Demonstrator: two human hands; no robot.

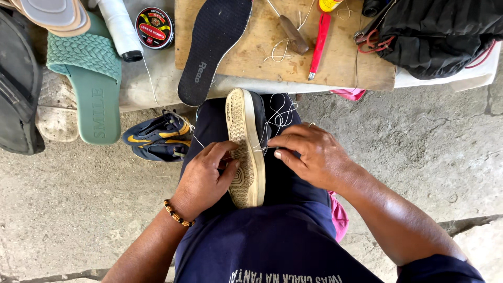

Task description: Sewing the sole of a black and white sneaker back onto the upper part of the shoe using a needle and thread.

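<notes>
Mid-frame, the left hand [207, 175] grips the tan-soled shoe [246, 152] on its side while the right hand [309, 154] pinches white thread [280, 118]; stitching looks part done, thread slack.

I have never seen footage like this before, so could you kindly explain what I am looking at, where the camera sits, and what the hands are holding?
There is no machine here: a person wears the camera on their head, so this single picture looks straight down at their own lap and two bare hands. The left hand, with a beaded bracelet, steadies a shoe lying sole-up on the lap. The right hand pinches white thread beside the shoe. Ahead, a wooden board carries a black insole, a wooden-handled awl and a red tool. To the left lie a green slipper, a round tin and a dark sneaker.
</notes>
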